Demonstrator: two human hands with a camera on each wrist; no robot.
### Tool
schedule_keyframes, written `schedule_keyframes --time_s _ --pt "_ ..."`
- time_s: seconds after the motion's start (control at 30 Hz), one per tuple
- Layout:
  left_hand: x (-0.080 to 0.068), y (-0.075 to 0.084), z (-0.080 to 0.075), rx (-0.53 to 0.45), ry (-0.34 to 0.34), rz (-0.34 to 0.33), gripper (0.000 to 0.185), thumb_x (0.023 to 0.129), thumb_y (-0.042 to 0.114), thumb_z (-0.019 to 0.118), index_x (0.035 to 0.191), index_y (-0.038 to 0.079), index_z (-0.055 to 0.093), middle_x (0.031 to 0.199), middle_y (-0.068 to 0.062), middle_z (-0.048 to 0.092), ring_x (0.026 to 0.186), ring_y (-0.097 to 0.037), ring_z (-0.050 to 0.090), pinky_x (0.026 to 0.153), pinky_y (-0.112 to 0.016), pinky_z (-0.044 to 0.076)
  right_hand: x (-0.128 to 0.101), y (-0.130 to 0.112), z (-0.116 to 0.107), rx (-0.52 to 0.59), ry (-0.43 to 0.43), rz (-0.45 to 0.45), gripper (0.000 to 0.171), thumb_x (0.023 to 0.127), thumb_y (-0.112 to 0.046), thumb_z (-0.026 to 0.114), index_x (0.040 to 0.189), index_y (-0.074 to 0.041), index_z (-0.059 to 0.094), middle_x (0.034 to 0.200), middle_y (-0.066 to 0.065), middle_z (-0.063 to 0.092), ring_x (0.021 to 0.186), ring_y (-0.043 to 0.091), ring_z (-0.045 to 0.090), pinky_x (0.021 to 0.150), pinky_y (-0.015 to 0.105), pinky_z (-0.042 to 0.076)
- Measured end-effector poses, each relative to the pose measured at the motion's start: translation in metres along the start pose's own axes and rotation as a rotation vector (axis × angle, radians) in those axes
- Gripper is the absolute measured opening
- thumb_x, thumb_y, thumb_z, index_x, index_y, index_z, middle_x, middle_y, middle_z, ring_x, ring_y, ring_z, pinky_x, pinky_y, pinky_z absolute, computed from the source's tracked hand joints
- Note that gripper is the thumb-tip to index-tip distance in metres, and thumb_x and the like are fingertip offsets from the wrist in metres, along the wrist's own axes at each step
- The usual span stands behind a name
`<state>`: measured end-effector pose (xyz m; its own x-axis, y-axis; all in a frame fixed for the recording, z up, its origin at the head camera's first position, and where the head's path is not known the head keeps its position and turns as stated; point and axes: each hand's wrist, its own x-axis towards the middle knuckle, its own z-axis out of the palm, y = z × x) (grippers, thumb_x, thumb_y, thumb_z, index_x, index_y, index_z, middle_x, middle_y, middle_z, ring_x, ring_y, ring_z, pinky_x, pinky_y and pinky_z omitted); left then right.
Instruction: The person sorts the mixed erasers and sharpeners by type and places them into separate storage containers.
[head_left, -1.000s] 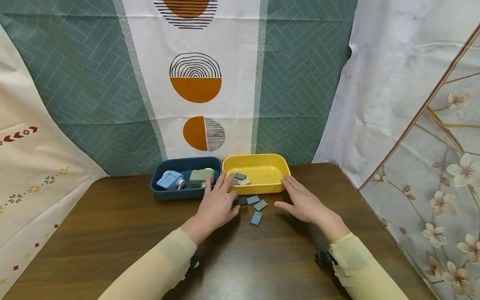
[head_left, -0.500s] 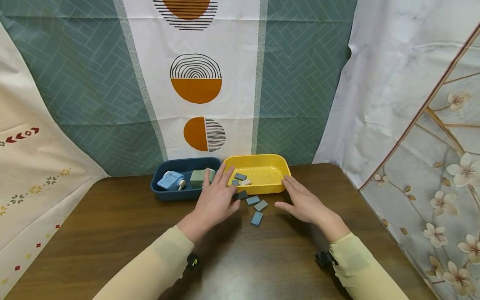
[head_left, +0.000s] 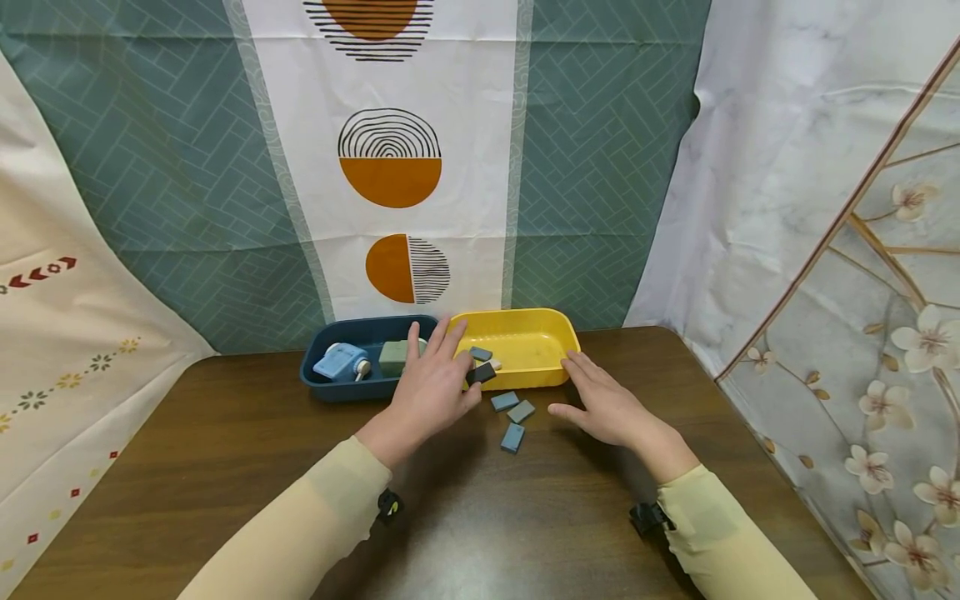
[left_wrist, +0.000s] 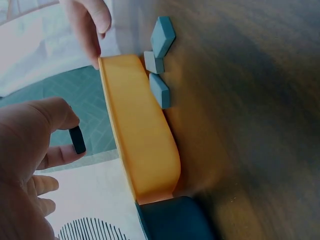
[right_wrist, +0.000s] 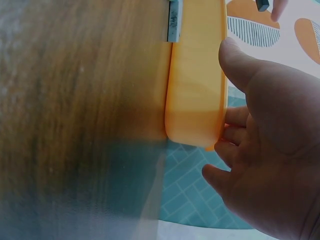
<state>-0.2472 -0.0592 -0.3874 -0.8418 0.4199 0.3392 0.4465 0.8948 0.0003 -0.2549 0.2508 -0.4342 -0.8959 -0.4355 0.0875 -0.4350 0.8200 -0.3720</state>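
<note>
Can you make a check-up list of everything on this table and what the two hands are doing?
Surface: brown wooden table.
Job's things: dark block pinched by left hand above the near rim of the yellow tray; three blue-grey blocks on the table before the tray; more blocks inside it.
Clutter: dark blue tray holding toy pieces.
Grippers: right hand fingers touch the yellow tray's end.
Cables: nothing seen.
Surroundings: patterned cloth backdrops.

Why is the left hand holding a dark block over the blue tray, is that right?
Not quite. The left hand does pinch the dark block, but over the near rim of the yellow tray, not the blue tray. The head view shows it.
</note>
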Motion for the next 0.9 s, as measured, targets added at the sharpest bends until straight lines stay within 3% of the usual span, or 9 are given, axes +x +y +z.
schedule_keyframes --time_s 0.3,0.63,0.9 --pt "0.013 -0.005 -0.003 0.033 -0.008 -0.021 0.029 0.100 0.037 0.080 0.112 0.010 0.079 0.175 -0.019 0.038 0.167 -0.041 0.021 0.128 -0.076 0.001 0.000 0.000 0.000 0.005 -0.005 0.000 0.092 0.108 -0.047 0.071 0.170 0.007 0.029 0.180 0.024 0.021 0.166 0.044 0.020 0.130 0.063 0.026" --pt "0.030 -0.010 -0.001 0.061 -0.034 -0.054 0.031 0.103 0.038 0.075 0.110 0.008 0.079 0.175 -0.019 0.038 0.167 -0.041 0.021 0.129 -0.076 0.003 0.000 0.002 0.000 0.009 -0.004 0.004 0.093 0.108 -0.049 0.070 0.171 0.006 0.029 0.181 0.024 0.020 0.166 0.044 0.019 0.130 0.063 0.026" --pt "0.040 -0.015 0.000 0.064 -0.073 -0.086 0.039 0.103 0.040 0.075 0.124 0.008 0.079 0.176 -0.017 0.036 0.167 -0.040 0.020 0.129 -0.074 0.000 0.000 0.000 -0.001 0.012 -0.003 0.003 0.092 0.108 -0.047 0.071 0.171 0.006 0.029 0.181 0.024 0.020 0.166 0.044 0.019 0.130 0.063 0.026"
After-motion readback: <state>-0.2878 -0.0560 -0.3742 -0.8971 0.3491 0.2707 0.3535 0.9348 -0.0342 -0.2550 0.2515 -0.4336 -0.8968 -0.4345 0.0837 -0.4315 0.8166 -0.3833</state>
